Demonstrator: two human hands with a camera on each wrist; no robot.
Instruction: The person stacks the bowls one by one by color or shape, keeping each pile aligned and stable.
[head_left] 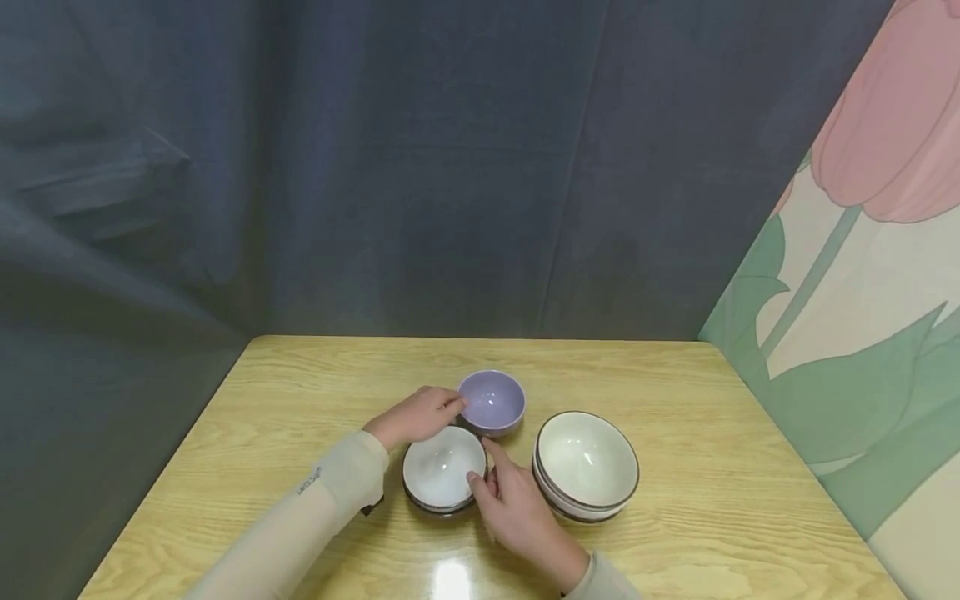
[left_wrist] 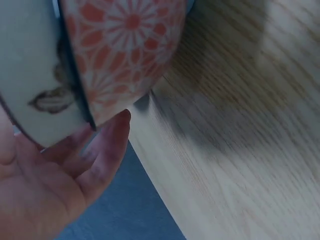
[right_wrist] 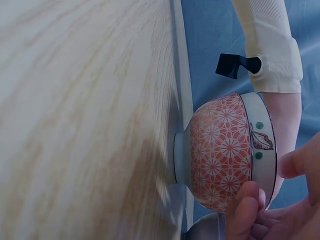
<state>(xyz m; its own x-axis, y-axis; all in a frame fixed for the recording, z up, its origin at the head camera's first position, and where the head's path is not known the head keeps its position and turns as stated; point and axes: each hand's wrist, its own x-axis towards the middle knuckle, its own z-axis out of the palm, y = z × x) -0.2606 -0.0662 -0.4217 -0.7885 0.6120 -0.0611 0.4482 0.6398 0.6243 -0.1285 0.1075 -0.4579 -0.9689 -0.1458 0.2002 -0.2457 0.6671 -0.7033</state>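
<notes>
A person's left hand (head_left: 420, 415) curled around and right hand (head_left: 517, 506) pinched the rim of a red-patterned bowl (right_wrist: 221, 150) just in front of a purple bowl (head_left: 493, 402), where a slight forward push risked knocking the two together.

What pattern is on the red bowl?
White flowers on the red bowl, clearest in the right wrist view.

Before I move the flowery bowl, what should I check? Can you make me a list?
1. Flowery bowl open side up: ok.
2. Flowery bowl empty: ok.
3. Left hand and right hand both holding it: ok.
4. Not bumping the purple bowl: cannot tell; they're very close.
5. Apart from the big bowl: ok.
6. Bottom off the table: cannot tell.
</notes>
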